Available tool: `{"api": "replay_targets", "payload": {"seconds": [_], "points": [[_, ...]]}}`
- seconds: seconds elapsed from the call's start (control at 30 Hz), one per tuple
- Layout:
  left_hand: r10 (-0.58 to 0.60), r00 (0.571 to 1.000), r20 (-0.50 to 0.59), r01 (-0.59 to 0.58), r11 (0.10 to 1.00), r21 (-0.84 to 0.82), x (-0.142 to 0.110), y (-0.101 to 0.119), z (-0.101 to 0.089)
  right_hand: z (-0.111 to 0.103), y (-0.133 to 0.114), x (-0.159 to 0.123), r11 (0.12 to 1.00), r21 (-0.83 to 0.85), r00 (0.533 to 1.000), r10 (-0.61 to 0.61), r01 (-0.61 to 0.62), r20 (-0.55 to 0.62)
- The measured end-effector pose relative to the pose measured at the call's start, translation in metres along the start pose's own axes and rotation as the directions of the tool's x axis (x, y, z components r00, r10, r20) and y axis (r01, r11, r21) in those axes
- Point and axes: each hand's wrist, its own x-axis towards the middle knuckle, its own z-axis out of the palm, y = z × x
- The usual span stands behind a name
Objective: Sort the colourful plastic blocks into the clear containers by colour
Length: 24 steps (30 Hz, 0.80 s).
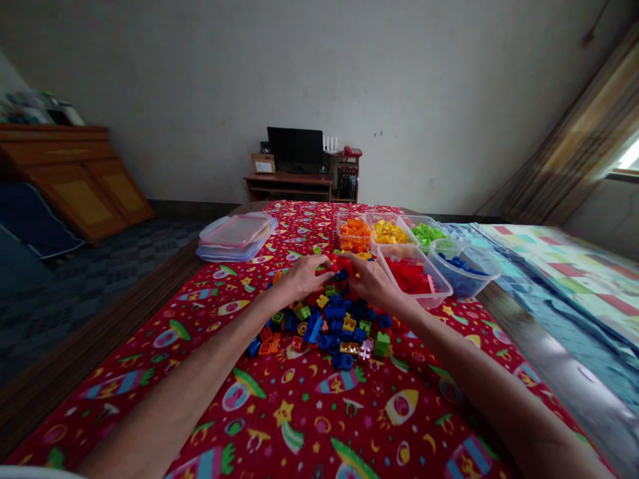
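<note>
My left hand [307, 276] reaches over the far part of a loose pile of toy building bricks [334, 311], its thumb and fingers curled around something red that looks like a brick. Close beside it, my right hand [368, 278] has its fingers closed on a red toy brick [343, 265]. The two hands nearly meet, and the fingers partly cover the red pieces. Blue, yellow, green, orange and pink bricks lie spread below and between my forearms.
Right of the pile stand clear tubs of sorted bricks: orange [355, 234], yellow [388, 233], green [426, 234], red [410, 275] and blue [462, 265]. Stacked lids [234, 236] lie at the left edge of the red patterned tablecloth [284, 432]. A bed [564, 266] adjoins the right side.
</note>
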Motion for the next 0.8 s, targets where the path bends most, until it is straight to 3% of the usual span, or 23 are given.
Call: {"api": "replay_targets", "payload": {"seconds": [0.07,0.17,0.27,0.4,0.57,0.7,0.8], "points": [[-0.017,1.000,-0.015,0.015,0.992,-0.123,0.001,0.003,-0.002,-0.006,0.003,0.004,0.997,0.074,0.997,0.029,-0.023,-0.070],[-0.037,0.999,-0.017,0.031,0.965,-0.262,0.003,0.005,-0.005,-0.014,0.004,0.005,0.992,0.107,0.995,-0.051,0.061,-0.088],[-0.041,0.999,-0.020,0.034,0.957,-0.288,0.004,0.006,-0.007,-0.020,0.003,0.003,0.983,0.066,0.984,-0.170,0.174,-0.061],[-0.063,0.998,-0.031,0.050,0.950,-0.307,0.004,0.009,-0.011,-0.021,0.003,0.001,0.986,0.001,0.980,-0.164,0.165,-0.110],[-0.051,0.996,0.076,0.076,0.919,-0.388,0.002,0.015,-0.008,-0.016,0.000,0.002,0.958,-0.062,0.951,-0.287,0.282,-0.117],[-0.051,0.997,0.058,0.073,0.859,-0.507,0.002,0.019,-0.002,-0.030,0.002,0.002,0.964,-0.152,0.970,-0.229,0.216,-0.075],[-0.064,0.998,-0.001,0.053,0.831,-0.554,0.002,0.019,-0.003,-0.051,0.017,-0.001,0.958,-0.282,0.991,-0.078,0.044,-0.112]]}}
